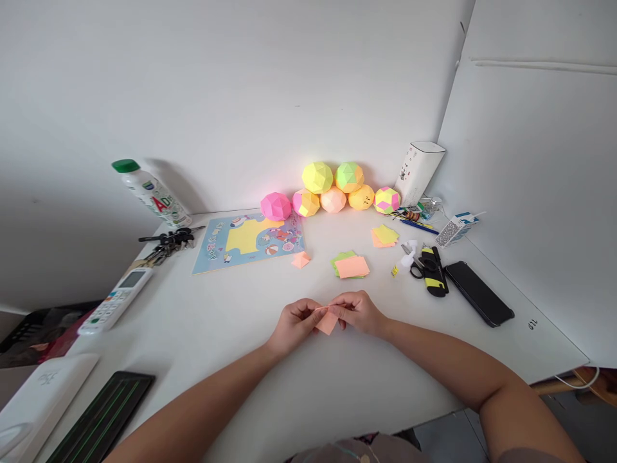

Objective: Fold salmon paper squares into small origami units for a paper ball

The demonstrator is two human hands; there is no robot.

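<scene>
Between both hands is a small peach paper square (328, 323), one corner pointing down toward me. My left hand (299, 323) pinches its upper left edge with thumb and fingers. At the upper right edge, my right hand (357, 313) grips the same paper, its thumb lying close to the left one. Whether the sheet is creased under the thumbs I cannot tell. Just beyond the hands lies a stack of peach and green paper squares (353, 267). A small folded peach paper piece (301, 260) sits to the left of that stack.
Along the wall stand several faceted paper balls (332, 200). Yellow and peach sheets (385, 235), scissors (418, 270), a black-yellow cutter (434, 273) and a phone (479, 293) lie right. Left are a blue printed board (207, 247), bottle (157, 193), keys (168, 243) and remote (116, 301).
</scene>
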